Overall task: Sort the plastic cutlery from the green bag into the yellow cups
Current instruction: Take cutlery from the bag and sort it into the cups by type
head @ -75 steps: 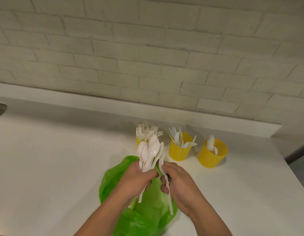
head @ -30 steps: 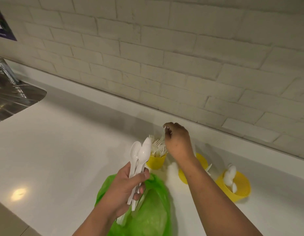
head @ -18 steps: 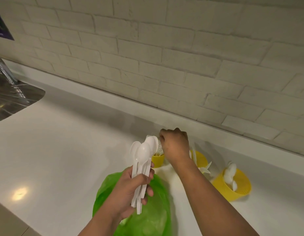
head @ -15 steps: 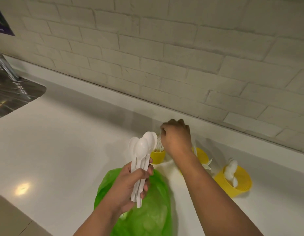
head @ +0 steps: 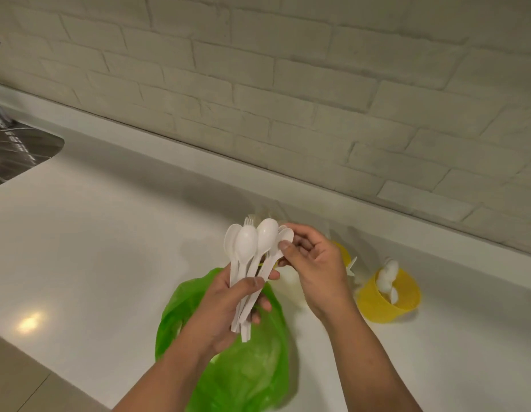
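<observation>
My left hand grips a bunch of white plastic spoons by their handles, bowls up, above the green bag lying on the white counter. My right hand is beside the bunch and pinches the bowl of the rightmost spoon with thumb and fingertips. A yellow cup with white spoons stands at the right. A second yellow cup is mostly hidden behind my right hand. The fork cup is hidden behind the spoons; only fork tines show.
The white counter runs along a pale brick wall. A steel sink sits at the far left. The counter's front edge crosses the lower left corner.
My right hand has come back from the fork cup to the spoon bunch and pinches one spoon's bowl. My left hand still holds the bunch in about the same place.
</observation>
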Tool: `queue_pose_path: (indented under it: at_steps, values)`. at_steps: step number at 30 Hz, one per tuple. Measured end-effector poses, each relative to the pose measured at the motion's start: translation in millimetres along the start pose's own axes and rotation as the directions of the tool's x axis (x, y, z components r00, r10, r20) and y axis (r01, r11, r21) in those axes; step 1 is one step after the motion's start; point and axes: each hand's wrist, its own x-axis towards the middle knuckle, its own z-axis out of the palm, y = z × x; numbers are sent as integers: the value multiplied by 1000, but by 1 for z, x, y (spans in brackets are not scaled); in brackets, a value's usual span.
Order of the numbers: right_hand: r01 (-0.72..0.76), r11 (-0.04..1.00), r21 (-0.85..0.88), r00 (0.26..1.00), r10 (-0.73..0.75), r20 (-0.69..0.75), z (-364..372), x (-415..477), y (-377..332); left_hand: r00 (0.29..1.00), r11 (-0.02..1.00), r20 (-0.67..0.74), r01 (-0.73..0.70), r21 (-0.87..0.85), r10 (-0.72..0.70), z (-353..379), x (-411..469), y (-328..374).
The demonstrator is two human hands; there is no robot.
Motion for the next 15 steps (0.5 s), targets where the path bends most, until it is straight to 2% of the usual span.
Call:
queue_pose_path:
  at_steps: [4, 7, 8, 11, 15]
  values:
    - [-23, 996, 85, 998, 28, -60, -10, -11, 1, 999, 999, 32, 12, 33, -13, 6, -1, -2]
    - [-67, 986, 152, 996, 74, -40, -13, -17, -1, 998, 999, 51, 37, 25, -38, 8, -1, -3]
    - [-91, 984, 153, 996, 93, -9, -14, -18, 0, 998, 999, 55, 40, 31, -42, 9, -1, -4]
    - [-114, 993, -39, 993, 115, 36, -13, -25, 4, 996, 998, 68, 57, 20, -58, 12, -1, -6]
    - [-157, 987, 27, 986, 155, 63, -13, -30, 6, 989, 994, 102, 107, -32, -103, 11, -3, -6]
